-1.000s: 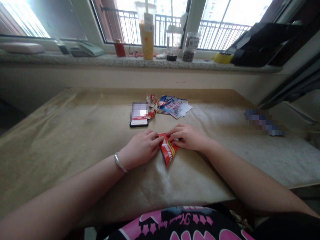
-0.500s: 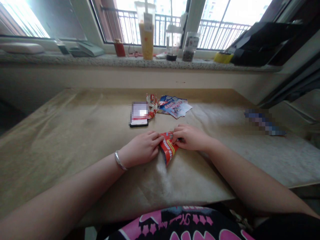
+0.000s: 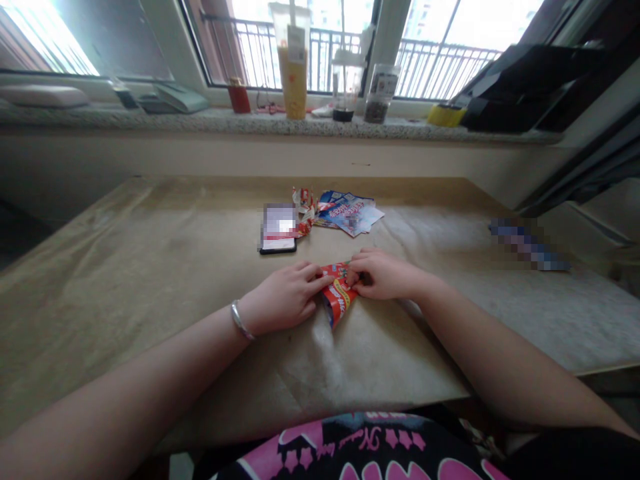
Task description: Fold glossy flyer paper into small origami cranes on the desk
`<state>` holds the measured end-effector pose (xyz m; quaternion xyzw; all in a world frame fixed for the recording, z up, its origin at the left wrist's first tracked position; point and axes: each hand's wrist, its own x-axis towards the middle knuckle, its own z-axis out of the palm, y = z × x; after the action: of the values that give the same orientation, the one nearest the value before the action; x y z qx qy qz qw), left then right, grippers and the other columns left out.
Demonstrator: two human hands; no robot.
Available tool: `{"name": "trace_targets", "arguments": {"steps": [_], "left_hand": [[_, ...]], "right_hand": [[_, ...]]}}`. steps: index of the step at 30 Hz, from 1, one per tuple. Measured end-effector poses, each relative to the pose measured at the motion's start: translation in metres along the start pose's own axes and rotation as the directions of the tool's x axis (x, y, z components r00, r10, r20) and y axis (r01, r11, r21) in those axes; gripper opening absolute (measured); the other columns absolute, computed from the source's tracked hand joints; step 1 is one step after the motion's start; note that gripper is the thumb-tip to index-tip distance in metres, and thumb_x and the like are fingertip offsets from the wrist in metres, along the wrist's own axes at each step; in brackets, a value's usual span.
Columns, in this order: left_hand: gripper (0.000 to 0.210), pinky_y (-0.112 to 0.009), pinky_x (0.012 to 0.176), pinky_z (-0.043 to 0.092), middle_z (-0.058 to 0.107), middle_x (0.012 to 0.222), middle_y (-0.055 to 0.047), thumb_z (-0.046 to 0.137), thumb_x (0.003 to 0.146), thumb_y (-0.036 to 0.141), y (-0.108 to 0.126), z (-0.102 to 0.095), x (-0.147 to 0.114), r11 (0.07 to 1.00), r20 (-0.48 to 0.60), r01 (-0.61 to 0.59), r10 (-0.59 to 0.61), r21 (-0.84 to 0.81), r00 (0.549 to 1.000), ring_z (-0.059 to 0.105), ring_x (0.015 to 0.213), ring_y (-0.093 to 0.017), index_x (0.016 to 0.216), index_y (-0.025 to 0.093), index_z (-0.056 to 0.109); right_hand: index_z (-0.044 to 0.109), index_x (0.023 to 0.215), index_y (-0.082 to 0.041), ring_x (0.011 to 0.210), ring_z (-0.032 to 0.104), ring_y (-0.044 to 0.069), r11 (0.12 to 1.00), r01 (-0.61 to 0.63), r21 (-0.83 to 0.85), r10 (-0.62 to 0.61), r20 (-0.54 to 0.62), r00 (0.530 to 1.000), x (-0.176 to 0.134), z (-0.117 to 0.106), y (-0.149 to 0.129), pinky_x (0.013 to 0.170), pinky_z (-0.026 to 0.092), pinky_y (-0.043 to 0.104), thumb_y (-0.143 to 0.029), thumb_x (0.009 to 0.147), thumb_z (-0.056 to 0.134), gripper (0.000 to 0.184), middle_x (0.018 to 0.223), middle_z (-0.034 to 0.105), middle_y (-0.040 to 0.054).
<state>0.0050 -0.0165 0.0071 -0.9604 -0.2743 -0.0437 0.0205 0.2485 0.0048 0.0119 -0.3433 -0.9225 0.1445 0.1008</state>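
Observation:
A red folded paper (image 3: 339,301) with yellow and white print lies on the table, its narrow tip pointing toward me. At its left edge, my left hand (image 3: 290,293) has its fingers closed on the paper, with a silver bracelet on that wrist. My right hand (image 3: 387,275) pinches the upper right side with curled fingers, which partly cover the print. Some blue lining shows along the paper's lower left edge.
Beyond my hands lie a phone (image 3: 278,230), a crumpled red and white wrapper (image 3: 305,203) and several blue printed leaflets (image 3: 353,213). A blurred flat blue item (image 3: 530,247) lies far right. Drink cups (image 3: 294,80) and a red-capped jar (image 3: 239,97) line the windowsill.
My right hand has shifted slightly right along the paper, uncovering more of its print. The left hand stays nearly in place.

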Motion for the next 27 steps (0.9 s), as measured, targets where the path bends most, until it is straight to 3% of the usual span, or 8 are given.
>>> {"name": "trace_targets", "arguments": {"steps": [10,17,27], "left_hand": [[0.052,-0.038,0.103,0.039,0.055,0.122,-0.013,0.044,0.086,0.023,0.0019,-0.0045,0.0000,0.999,0.031,-0.041,0.042,-0.020,0.999,0.050,0.110,-0.024,0.135,0.010,0.046],[0.052,-0.041,0.102,0.038,0.052,0.123,-0.011,0.044,0.088,0.025,0.0003,-0.0025,-0.0020,0.996,0.047,-0.083,0.085,-0.030,0.995,0.047,0.110,-0.025,0.140,0.022,0.043],[0.053,-0.041,0.102,0.037,0.051,0.125,-0.010,0.044,0.088,0.026,-0.0016,-0.0018,-0.0025,0.995,0.046,-0.087,0.089,-0.049,0.995,0.045,0.111,-0.025,0.141,0.024,0.042]], "right_hand": [[0.066,0.079,-0.019,0.075,0.056,0.017,0.999,-0.042,0.028,0.041,0.028,0.999,0.0004,0.0001,0.0012,0.074,0.041,0.030,-0.014,0.068,0.060,0.013,0.076,0.064,0.0019],[0.065,0.077,-0.019,0.076,0.055,0.017,0.997,-0.066,0.031,0.065,0.028,0.997,0.0007,0.0013,0.0020,0.076,0.041,0.030,-0.015,0.066,0.060,0.013,0.076,0.063,0.0023],[0.063,0.076,-0.019,0.075,0.054,0.017,0.996,-0.094,0.002,0.094,0.038,0.995,0.0012,0.0027,0.0030,0.074,0.041,0.030,-0.017,0.065,0.061,0.012,0.077,0.063,0.0026]]}}
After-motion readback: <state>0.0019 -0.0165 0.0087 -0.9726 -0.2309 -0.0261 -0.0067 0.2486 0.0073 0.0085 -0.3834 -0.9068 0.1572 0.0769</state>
